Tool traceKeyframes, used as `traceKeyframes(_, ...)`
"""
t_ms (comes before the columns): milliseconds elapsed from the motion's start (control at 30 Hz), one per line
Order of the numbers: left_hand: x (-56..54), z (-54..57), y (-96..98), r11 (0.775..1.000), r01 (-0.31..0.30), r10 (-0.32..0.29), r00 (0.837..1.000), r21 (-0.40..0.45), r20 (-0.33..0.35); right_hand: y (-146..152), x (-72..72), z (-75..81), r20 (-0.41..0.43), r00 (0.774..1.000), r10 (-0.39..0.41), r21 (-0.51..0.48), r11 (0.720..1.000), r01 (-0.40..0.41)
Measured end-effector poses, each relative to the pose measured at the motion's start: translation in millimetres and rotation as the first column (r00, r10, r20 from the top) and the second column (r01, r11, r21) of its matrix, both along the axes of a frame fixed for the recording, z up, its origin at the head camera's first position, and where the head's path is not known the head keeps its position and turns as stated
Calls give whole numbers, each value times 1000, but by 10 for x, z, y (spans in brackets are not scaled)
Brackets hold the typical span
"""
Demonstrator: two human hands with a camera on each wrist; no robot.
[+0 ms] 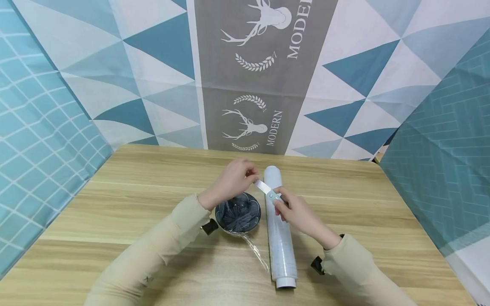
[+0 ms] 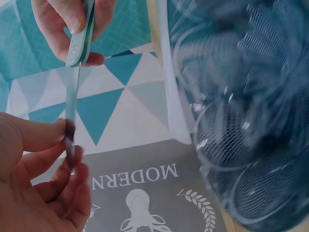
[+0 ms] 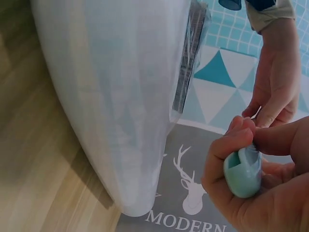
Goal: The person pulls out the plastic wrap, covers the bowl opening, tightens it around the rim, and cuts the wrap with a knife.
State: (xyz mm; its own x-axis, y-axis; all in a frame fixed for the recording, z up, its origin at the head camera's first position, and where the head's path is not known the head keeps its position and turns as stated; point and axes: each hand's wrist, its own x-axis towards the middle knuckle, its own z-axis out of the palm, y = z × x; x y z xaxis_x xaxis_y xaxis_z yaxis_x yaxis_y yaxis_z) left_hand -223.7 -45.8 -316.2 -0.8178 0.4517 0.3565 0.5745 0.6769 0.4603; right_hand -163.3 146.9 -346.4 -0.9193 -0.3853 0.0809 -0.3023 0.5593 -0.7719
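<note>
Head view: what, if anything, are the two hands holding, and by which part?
A pale-green-handled, silver-bladed folding knife: the right hand grips its handle, while the left hand pinches its blade toward the tip.

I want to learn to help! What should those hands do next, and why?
Perhaps fold the folding knife closed: the left hand pinches its blade, the right hand holds its handle, and cling film already covers the bowl.
</note>
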Motion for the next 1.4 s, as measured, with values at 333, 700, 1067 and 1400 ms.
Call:
traceKeyframes(333, -207, -4, 9, 993, -110, 116, 980, -46, 158, -44, -228, 5, 34, 987, -157, 6, 988, 156)
traceKeyframes(700, -375, -250, 26, 979, -60, 145, 876, -193, 461, -142, -396, -16, -37, 975, -221, 179, 958, 224)
traceKeyframes(1067, -391, -341, 80, 960, -46, 143, 928, -275, 344, -254, -379, -56, -86, 983, -164, 274, 945, 181)
traceKeyframes(1400, -433, -342, 105, 966, -119, 199, 911, -231, 361, -304, -408, -82, -194, 975, -106, 372, 912, 173)
